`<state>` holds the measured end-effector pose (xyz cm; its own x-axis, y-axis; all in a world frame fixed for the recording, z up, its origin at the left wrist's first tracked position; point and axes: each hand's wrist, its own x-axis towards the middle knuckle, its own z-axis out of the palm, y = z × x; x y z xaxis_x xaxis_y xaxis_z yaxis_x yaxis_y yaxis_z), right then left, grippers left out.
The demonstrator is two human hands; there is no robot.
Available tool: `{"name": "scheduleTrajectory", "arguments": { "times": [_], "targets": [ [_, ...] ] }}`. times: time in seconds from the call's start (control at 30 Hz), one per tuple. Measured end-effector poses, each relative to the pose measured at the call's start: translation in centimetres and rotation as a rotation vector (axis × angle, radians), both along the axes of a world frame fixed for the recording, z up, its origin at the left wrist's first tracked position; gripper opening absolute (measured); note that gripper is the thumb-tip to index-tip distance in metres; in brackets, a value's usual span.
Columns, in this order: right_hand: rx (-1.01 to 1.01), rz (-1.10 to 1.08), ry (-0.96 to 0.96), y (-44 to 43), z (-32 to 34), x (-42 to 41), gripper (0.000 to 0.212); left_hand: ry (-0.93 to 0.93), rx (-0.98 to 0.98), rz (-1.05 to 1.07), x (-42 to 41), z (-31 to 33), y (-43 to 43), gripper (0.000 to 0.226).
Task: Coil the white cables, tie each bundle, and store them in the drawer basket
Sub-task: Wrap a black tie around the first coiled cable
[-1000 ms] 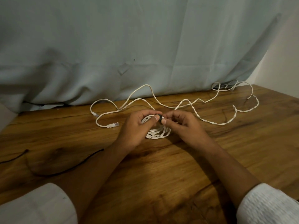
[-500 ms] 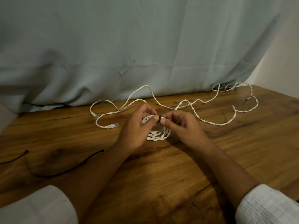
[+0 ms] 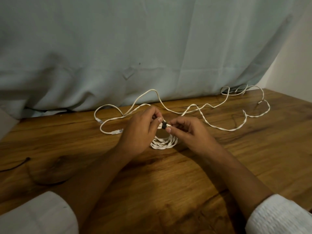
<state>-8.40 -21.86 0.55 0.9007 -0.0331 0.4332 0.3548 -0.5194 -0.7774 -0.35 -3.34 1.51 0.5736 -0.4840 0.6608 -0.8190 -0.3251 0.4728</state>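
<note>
- Two hands meet over the middle of the desk (image 3: 168,191), and neither has left that spot over the last second.
- The left hand (image 3: 140,132) pinches a small black tie (image 3: 164,125) between thumb and forefinger, its other fingers curled above.
- The right hand (image 3: 189,134) grips the same tie from the other side with thumb and forefinger. Its remaining fingers are bent in toward the palm.
- The tie sits on the far rim of the coiled white bundle (image 3: 164,143), which rests on the desk between and just below the two hands. It lies where it did before.
- Compared with a second ago, the left fingers are lifted a little off the top of the coil, so the tie shows more plainly between the fingertips.
- The loose white cable (image 3: 226,129) lies in the same loops toward the far right corner of the desk, unmoved.
- Its plug (image 3: 117,131) lies left of the left hand, as earlier.
- A thin black cord (image 3: 15,166) lies at the left edge of the desk, unchanged.
- A pale cloth (image 3: 152,48) hangs behind the desk.
- White sleeves (image 3: 278,217) cover both forearms near the camera.
</note>
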Motion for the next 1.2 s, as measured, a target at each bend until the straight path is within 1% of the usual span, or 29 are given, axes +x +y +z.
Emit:
{"name": "scheduleTrajectory", "arguments": {
  "times": [0.1, 0.17, 0.3, 0.37, 0.43, 0.6, 0.77, 0.83, 0.87, 0.97, 1.0, 1.03, 1.1, 1.2],
  "targets": [
    [-0.058, -0.003, -0.022, 0.1, 0.0, 0.0, 0.014, 0.002, 0.003, 0.029, 0.2, 0.2, 0.0, 0.004],
    [-0.084, -0.018, -0.024, 0.2, 0.0, 0.1, 0.015, 0.065, -0.023, 0.051, 0.1, 0.2, -0.2, 0.005],
    [-0.089, -0.032, -0.033, 0.2, -0.1, 0.1, 0.015, 0.311, -0.122, 0.032, 0.1, 0.3, -0.6, 0.006],
    [-0.059, -0.027, -0.025, 0.2, -0.3, 0.1, 0.014, 0.453, -0.182, -0.034, 0.3, 0.2, -0.4, 0.005],
    [-0.037, -0.016, -0.019, 0.3, -0.4, 0.0, 0.014, 0.543, -0.238, -0.111, 0.5, -0.1, -0.2, 0.006],
    [-0.099, -0.033, -0.045, 0.4, -0.3, -0.1, 0.016, 0.637, -0.296, -0.159, 0.4, 0.0, -0.1, 0.011],
    [-0.135, -0.088, -0.076, 0.2, -0.4, -0.1, 0.016, 0.732, -0.289, -0.173, 0.5, 0.3, 0.0, 0.014],
    [-0.141, -0.091, -0.073, 0.2, -0.4, -0.1, 0.017, 0.672, -0.270, -0.138, 0.2, 0.5, -0.1, 0.009],
    [-0.142, -0.087, -0.071, 0.2, -0.5, 0.0, 0.018, 0.582, -0.231, -0.101, 0.1, 0.6, -0.2, 0.006],
    [-0.184, -0.073, -0.076, 0.4, -0.5, 0.1, 0.022, 0.180, -0.037, 0.022, -0.2, 0.8, -0.2, 0.003],
    [-0.207, -0.075, -0.083, 0.4, -0.5, 0.2, 0.024, 0.073, 0.008, 0.044, -0.2, 0.8, -0.1, 0.003],
    [-0.227, -0.080, -0.089, 0.5, -0.5, 0.2, 0.026, 0.006, 0.032, 0.057, -0.3, 0.8, -0.1, 0.003],
    [-0.268, -0.100, -0.104, 0.5, -0.5, 0.3, 0.026, -0.024, 0.029, 0.070, -0.4, 0.6, -0.1, 0.003],
    [-0.366, -0.155, -0.122, 0.6, -0.1, 0.1, 0.024, 0.066, -0.025, 0.074, -0.5, 0.5, -0.4, 0.005]
  ]
}}
